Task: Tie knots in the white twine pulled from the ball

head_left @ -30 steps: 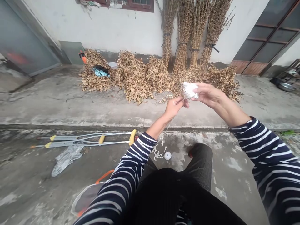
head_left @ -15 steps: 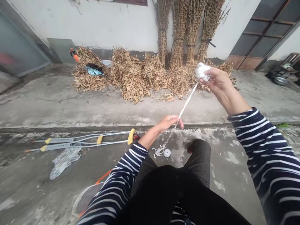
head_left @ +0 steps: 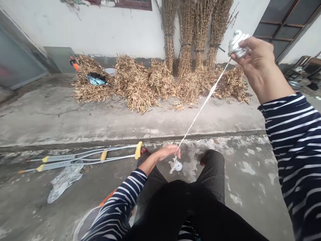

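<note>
High on the right, my right hand [head_left: 259,63] is closed round a wound ball of white cord [head_left: 238,43]. From the ball a stretch of white cord [head_left: 202,106] runs taut, down and to the left. Its lower end passes through the fingers of my left hand [head_left: 167,153], which pinch it in front of my knees. Just below that hand, a small tangle of loose cord [head_left: 173,165] lies by a round white disc-like spool [head_left: 178,166] on the ground.
A pair of crutches [head_left: 100,156] lies at the left, beside a clear plastic bag [head_left: 64,182]. Beyond the low concrete step [head_left: 105,118] are heaps of dry leafy stalks [head_left: 140,90]. Tied bundles of stalks [head_left: 185,50] lean on the white wall [head_left: 105,30].
My right hand has risen to the right with the ball, and my left hand has dropped down and left. The cord between them is longer, and the loose tangle below looks smaller.
</note>
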Demonstrator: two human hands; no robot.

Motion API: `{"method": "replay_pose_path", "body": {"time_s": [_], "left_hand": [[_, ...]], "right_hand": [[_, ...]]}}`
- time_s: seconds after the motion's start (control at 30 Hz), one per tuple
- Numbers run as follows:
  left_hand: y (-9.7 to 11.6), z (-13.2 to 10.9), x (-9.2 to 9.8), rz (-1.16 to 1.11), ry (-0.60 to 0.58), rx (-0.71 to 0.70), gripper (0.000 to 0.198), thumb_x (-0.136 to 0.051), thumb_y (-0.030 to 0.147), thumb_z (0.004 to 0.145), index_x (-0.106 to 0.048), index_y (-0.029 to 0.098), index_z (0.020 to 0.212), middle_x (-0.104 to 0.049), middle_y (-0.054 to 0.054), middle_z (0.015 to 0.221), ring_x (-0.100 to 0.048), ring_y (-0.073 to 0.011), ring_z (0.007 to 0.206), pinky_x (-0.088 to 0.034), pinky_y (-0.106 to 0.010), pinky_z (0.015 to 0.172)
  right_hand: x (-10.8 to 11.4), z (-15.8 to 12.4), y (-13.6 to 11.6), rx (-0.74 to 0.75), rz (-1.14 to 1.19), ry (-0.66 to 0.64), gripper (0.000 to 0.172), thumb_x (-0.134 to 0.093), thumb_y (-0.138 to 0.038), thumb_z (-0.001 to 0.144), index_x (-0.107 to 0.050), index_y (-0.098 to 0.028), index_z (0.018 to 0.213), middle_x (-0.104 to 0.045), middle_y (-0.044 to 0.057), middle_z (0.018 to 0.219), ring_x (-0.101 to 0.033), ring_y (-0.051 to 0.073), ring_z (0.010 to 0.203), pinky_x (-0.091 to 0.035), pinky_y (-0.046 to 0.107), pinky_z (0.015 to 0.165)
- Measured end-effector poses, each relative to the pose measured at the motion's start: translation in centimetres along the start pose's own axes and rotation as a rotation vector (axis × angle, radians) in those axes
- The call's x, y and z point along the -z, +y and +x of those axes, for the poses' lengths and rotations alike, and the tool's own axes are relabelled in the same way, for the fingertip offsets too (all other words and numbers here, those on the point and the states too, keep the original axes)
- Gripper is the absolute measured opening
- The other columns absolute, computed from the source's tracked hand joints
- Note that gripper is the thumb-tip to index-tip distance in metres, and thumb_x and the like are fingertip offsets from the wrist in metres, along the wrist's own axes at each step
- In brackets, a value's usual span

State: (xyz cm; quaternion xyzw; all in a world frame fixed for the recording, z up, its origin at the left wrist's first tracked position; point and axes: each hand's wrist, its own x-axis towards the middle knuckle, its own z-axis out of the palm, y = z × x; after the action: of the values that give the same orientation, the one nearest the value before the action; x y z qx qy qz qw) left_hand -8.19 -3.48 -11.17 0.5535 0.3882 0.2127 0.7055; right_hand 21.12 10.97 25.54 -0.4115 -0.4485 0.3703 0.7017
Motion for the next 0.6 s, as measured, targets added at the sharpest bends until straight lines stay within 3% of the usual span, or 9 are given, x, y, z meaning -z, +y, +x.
{"method": "replay_pose_path", "body": {"time_s": [0.1, 0.17, 0.23, 0.3, 0.37, 0.47, 0.53, 0.6], "left_hand": [[-1.9, 0.0, 0.9, 0.218, 0.193, 0.170, 0.029, -0.074, 0.043, 0.086, -0.068, 0.017, 0.076, -0.076, -0.007, 0.082, -0.072, -0.0234, 0.093, -0.053, -0.034, 0.091], [-1.6, 0.7, 1.7, 0.299, 0.339, 0.188, 0.016, -0.079, 0.029, 0.079, -0.070, 0.017, 0.074, -0.075, -0.007, 0.082, -0.072, -0.0263, 0.098, -0.054, -0.035, 0.093], [0.3, 1.9, 2.3, 0.326, 0.471, 0.150, 0.010, -0.079, 0.020, 0.079, -0.075, 0.016, 0.087, -0.077, -0.010, 0.095, -0.071, -0.0276, 0.103, -0.055, -0.036, 0.094], [3.6, 3.5, 2.4, 0.324, 0.574, 0.079, 0.029, -0.072, 0.020, 0.087, -0.075, 0.015, 0.116, -0.075, -0.014, 0.122, -0.072, -0.0244, 0.103, -0.058, -0.035, 0.092], [7.9, 4.9, 1.9, 0.250, 0.630, -0.093, 0.044, -0.064, 0.024, 0.096, -0.065, 0.018, 0.139, -0.065, -0.015, 0.146, -0.071, -0.0205, 0.105, -0.061, -0.032, 0.087], [14.7, 5.9, 0.1, -0.048, 0.574, -0.588, 0.048, -0.070, 0.029, 0.094, -0.064, 0.020, 0.141, -0.060, -0.015, 0.153, -0.067, -0.0259, 0.126, -0.065, -0.029, 0.078], [18.2, 5.8, -1.1, -0.173, 0.513, -0.715, 0.046, -0.073, 0.030, 0.093, -0.067, 0.020, 0.138, -0.065, -0.014, 0.148, -0.069, -0.0258, 0.124, -0.065, -0.028, 0.077], [20.3, 5.5, -1.9, -0.257, 0.494, -0.734, 0.040, -0.074, 0.030, 0.093, -0.070, 0.017, 0.131, -0.073, -0.014, 0.135, -0.074, -0.0224, 0.110, -0.064, -0.027, 0.076]], "right_hand": [[-2.1, -3.0, -3.1, 0.067, -0.043, 0.031, 0.033, -0.059, 0.012, 0.081, -0.057, -0.017, 0.064, -0.065, 0.003, 0.070, -0.064, 0.013, 0.076, -0.064, 0.037, 0.084], [-3.0, -5.1, -3.7, 0.096, -0.067, -0.103, 0.031, -0.058, 0.014, 0.081, -0.059, -0.013, 0.067, -0.069, 0.004, 0.075, -0.066, 0.014, 0.077, -0.061, 0.032, 0.073], [-3.4, -6.7, -3.1, 0.022, -0.112, -0.236, 0.023, -0.064, 0.011, 0.080, -0.065, -0.011, 0.075, -0.076, 0.008, 0.093, -0.072, 0.019, 0.088, -0.061, 0.031, 0.068], [-3.4, -7.6, -1.4, -0.090, -0.166, -0.358, 0.019, -0.073, 0.006, 0.077, -0.069, -0.013, 0.080, -0.077, 0.011, 0.106, -0.073, 0.021, 0.094, -0.065, 0.033, 0.072], [-3.3, -7.8, 0.8, -0.169, -0.199, -0.502, 0.022, -0.081, 0.000, 0.073, -0.071, -0.016, 0.084, -0.076, 0.010, 0.110, -0.073, 0.022, 0.096, -0.068, 0.037, 0.076], [-3.3, -7.7, 3.8, -0.242, -0.209, -0.619, 0.024, -0.085, -0.005, 0.070, -0.073, -0.018, 0.086, -0.075, 0.010, 0.104, -0.073, 0.022, 0.092, -0.069, 0.040, 0.076], [-3.4, -7.9, 5.1, -0.290, -0.207, -0.623, 0.022, -0.084, -0.006, 0.069, -0.075, -0.017, 0.085, -0.075, 0.010, 0.099, -0.073, 0.021, 0.089, -0.069, 0.038, 0.074], [-3.3, -8.3, 5.6, -0.319, -0.198, -0.619, 0.021, -0.083, -0.006, 0.066, -0.076, -0.016, 0.083, -0.076, 0.009, 0.095, -0.072, 0.019, 0.085, -0.068, 0.035, 0.070]]}}
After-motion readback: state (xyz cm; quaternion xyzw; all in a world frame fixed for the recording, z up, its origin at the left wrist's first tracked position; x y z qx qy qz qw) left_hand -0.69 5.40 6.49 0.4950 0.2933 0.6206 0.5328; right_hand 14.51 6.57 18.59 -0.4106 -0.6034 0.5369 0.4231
